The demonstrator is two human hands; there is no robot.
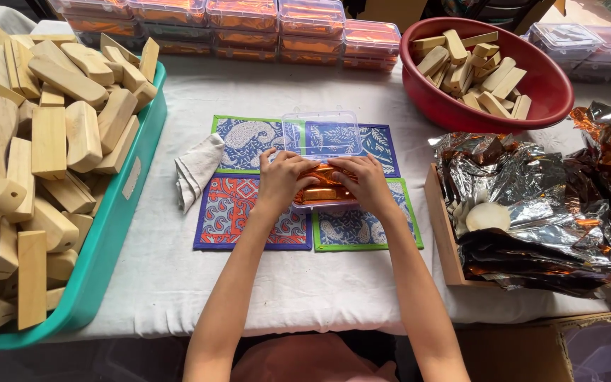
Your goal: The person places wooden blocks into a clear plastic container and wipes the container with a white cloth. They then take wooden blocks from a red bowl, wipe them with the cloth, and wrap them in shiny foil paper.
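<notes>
Clear rectangular plastic box [323, 185], lid [322, 133] hinged open and standing behind, sits mid-table on four patterned fabric mats [249, 212]. Shiny orange foil-wrapped piece [325, 189] lies inside the box. Left hand [284, 178] and right hand [366, 180] both press down on the foil, fingers curled over it, tips nearly meeting; the box's contents are mostly hidden under them.

Surface: white cloth-covered table [305, 283]. Folded white rag [196, 168] just left of mats. Teal plastic tray [125, 212] of pale wooden blocks far left, cropped. Red round bowl [546, 85] with blocks top right. Crumpled silver-orange foil sheets [546, 212] right. Stacked filled clear boxes [249, 28] along back edge.
</notes>
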